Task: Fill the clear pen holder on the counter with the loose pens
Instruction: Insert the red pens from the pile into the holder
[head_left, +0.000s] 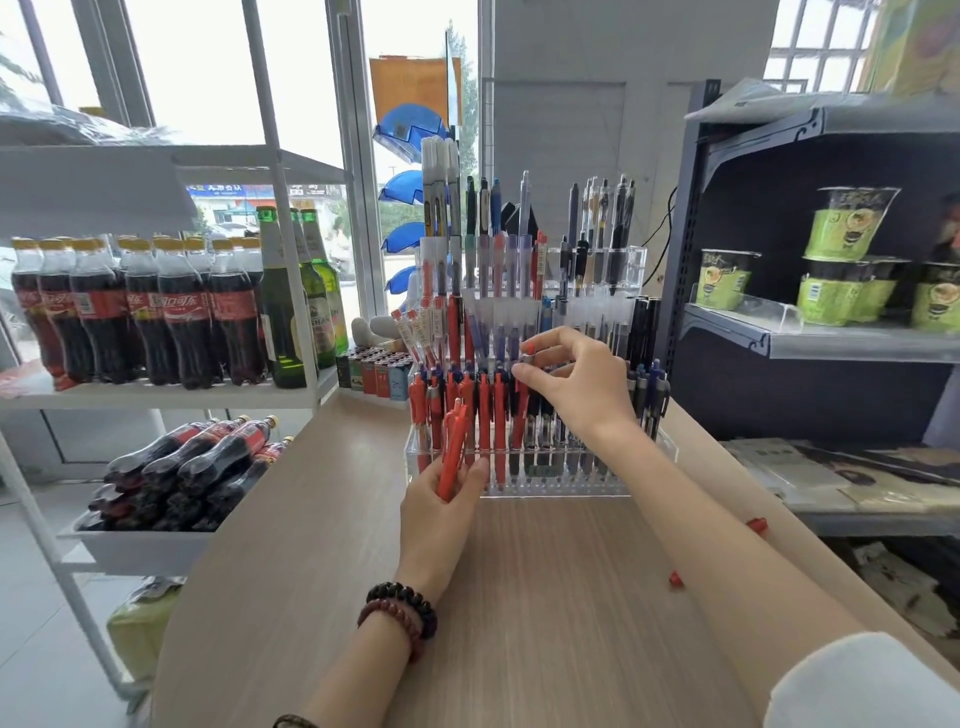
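The clear pen holder (545, 486) stands at the back of the desk (519, 623), and it is already packed with pens in rows like steps. The right grip (576, 384) pinches the top of one red pen (521, 400) between thumb and fingertips, over the front row. The left grip (441, 499) is curled round a bunch of red pens (453, 447), just in front of the holder.

What could go wrong? The front row is very full, so the red pen may miss its hole and hit the pens next to it. Then they could tip or pop out. The pinch is only at the very top, so the pen may swing or slip. The bunch in the left grip looks loosely held and fans out, so one pen could slide out and roll on the desk. The right arm reaches close past the holder, and a bump could push it. Two small red bits (675, 578) lie near the desk's right edge, and a sleeve could knock them off.
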